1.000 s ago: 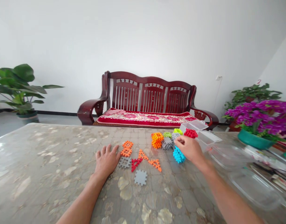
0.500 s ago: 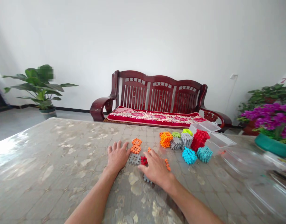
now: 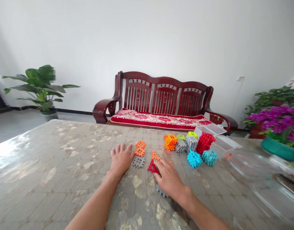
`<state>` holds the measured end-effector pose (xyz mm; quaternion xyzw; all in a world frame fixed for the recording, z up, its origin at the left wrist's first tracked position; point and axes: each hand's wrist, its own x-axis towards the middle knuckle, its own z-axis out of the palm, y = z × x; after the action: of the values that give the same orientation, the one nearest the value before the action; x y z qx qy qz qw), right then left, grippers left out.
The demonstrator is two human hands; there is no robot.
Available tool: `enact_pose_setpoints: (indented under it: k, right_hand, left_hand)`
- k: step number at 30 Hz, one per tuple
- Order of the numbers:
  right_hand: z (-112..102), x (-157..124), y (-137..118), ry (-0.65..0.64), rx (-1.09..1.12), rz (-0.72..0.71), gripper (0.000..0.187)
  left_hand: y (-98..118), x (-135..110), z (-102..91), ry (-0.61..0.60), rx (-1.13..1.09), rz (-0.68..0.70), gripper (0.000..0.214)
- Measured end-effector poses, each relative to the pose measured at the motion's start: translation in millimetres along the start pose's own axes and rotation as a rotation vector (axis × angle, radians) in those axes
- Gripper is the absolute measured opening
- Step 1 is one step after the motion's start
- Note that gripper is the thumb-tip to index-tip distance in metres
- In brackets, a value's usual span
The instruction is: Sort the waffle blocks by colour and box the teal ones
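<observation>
nearest: grey square tile [image 3: 162,192], mostly beneath the right hand [image 3: 169,179], with only a toothed near-left edge showing. key relation: red triangular interlocking tile [image 3: 151,166] just far-left of the right palm, flat on the patterned table cover [image 3: 53,179], at or just under the right fingertips. apex toward far, one edge roughly left-right on the near side; right portion covered by fingers, so long axis not readable. right hand clearly nearer to it than left. right fingers bent downward; cannot tell whether pinching or only resting.

between left hand [image 3: 121,159] and red tile: grey windowed tile [image 3: 138,162], directly in the way from that side. left fingers spread, palm down, nothing in grasp.

just far of red tile: orange triangular tile [image 3: 156,155]. another orange piece [image 3: 171,163], barely visible past the right hand. far of grey windowed tile: two orange windowed tiles [image 3: 140,148], flat, in a row.

farther, to the right: bright blue stack [image 3: 194,158], teal stack [image 3: 210,157], red stack [image 3: 205,142], orange stack [image 3: 171,142]; clear plastic box [image 3: 227,145] beside. beyond table: carved wooden bench [image 3: 163,95].
</observation>
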<state>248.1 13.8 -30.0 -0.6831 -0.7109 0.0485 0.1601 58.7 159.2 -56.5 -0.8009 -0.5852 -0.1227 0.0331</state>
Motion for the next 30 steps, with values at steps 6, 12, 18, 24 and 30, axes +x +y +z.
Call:
enact_pose_setpoints:
  k: [6,12,18,24,30]
  right_hand:
    - [6.4,0.3,9.2,0.029,-0.003,0.017,0.035]
    - [-0.4,4.1,19.3,0.138,0.040,0.126,0.042]
    - [-26.0,6.0,35.4,0.164,0.146,0.191,0.022]
    - [-46.5,-2.8,44.1,-0.806,0.625,0.221,0.015]
    - [-22.5,0.8,26.9,-0.484,0.584,0.017,0.029]
  left_hand:
    - [-0.3,0.9,2.1,0.004,0.005,-0.009,0.046]
    - [-0.3,1.2,0.9,-0.015,0.011,-0.012,0.046]
    - [0.0,0.8,1.0,-0.008,0.021,-0.009,0.046]
    - [-0.4,1.1,1.0,-0.004,0.021,-0.003,0.047]
    - [-1.5,1.9,4.3,0.005,0.018,-0.003,0.046]
